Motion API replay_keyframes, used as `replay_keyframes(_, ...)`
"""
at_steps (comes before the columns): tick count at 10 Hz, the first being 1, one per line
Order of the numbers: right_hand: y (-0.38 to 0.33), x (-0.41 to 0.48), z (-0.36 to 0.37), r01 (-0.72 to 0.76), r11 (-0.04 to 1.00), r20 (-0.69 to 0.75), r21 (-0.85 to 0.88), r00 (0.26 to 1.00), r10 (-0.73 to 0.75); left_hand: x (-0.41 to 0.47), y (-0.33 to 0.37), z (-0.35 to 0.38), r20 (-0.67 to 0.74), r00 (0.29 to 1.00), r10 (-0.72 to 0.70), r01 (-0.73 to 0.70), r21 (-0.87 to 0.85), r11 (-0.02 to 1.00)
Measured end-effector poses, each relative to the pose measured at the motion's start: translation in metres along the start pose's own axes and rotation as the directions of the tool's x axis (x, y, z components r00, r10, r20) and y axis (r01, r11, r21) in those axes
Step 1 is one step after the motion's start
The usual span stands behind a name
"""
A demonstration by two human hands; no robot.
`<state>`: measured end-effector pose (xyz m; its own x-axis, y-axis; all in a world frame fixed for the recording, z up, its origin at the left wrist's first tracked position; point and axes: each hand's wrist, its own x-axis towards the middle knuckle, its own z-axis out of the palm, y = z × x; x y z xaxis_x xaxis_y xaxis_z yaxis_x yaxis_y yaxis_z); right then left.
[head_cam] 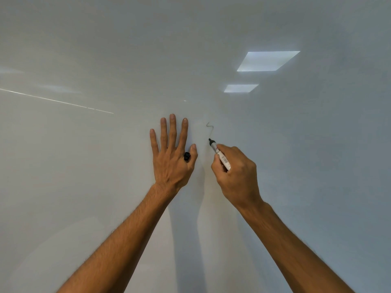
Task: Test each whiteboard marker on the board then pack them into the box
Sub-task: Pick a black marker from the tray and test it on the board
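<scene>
The whiteboard (296, 144) fills the view. My left hand (172, 157) lies flat against it with fingers straight and spread. Its thumb pinches a black marker cap (186, 156) against the side of the index finger. To the right, my right hand (234, 176) grips a white-barrelled marker (220, 155) with a barcode label. The marker's dark tip touches the board just below a thin, faint squiggle (210, 126). No box is in view.
Two bright ceiling-light reflections (267, 61) show on the board at the upper right. A thin pale streak (57, 100) runs across its left side. Both forearms reach up from the bottom edge.
</scene>
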<state>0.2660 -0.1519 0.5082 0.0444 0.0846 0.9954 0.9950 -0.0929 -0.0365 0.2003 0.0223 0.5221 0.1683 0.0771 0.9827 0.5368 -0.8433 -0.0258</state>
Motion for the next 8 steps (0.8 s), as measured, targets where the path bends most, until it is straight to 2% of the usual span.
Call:
replay_keyframes(1,0.006,-0.005,-0.005,-0.055,0.998,-0.03,0.022,0.998,0.056,0.0,0.0,0.0,-0.004,1.0,0.002,-0.002,-0.007,1.0)
replay_keyframes(3,0.0,-0.03,-0.003,-0.021,1.0,0.049,-0.008,0.999,0.022,0.0,0.0,-0.001,0.002,1.0,-0.002,0.002,-0.008,1.0)
replay_keyframes(8,0.005,-0.071,-0.014,-0.101,0.995,0.071,-0.005,0.992,0.101,0.0,-0.001,-0.002,0.015,1.0,0.001,-0.001,-0.007,1.0)
